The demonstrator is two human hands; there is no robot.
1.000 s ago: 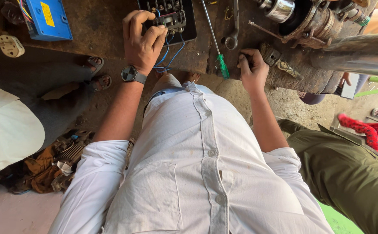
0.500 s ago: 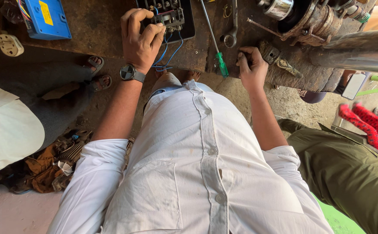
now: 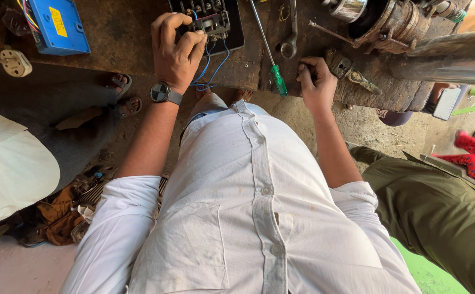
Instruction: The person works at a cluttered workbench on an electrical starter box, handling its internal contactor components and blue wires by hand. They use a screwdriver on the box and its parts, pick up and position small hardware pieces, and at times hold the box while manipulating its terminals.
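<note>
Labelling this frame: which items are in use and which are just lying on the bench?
In use:
left hand on the black terminal box
blue wires from the box
right hand resting on the bench edge

Lying about:
green-handled screwdriver
spanner
blue box
white plug

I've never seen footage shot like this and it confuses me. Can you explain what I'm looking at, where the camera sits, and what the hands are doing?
The one camera is worn on a person's head and looks straight down, so you see their white shirt and both arms reaching to a dirty workbench. The left hand, with a wristwatch, rests its fingers on a black electrical box with blue wires. The right hand rests curled at the bench edge; what its grip holds, I cannot tell. Nearby lie a green-handled screwdriver, a spanner, a blue box and a metal motor part. Other people stand at either side.
</note>
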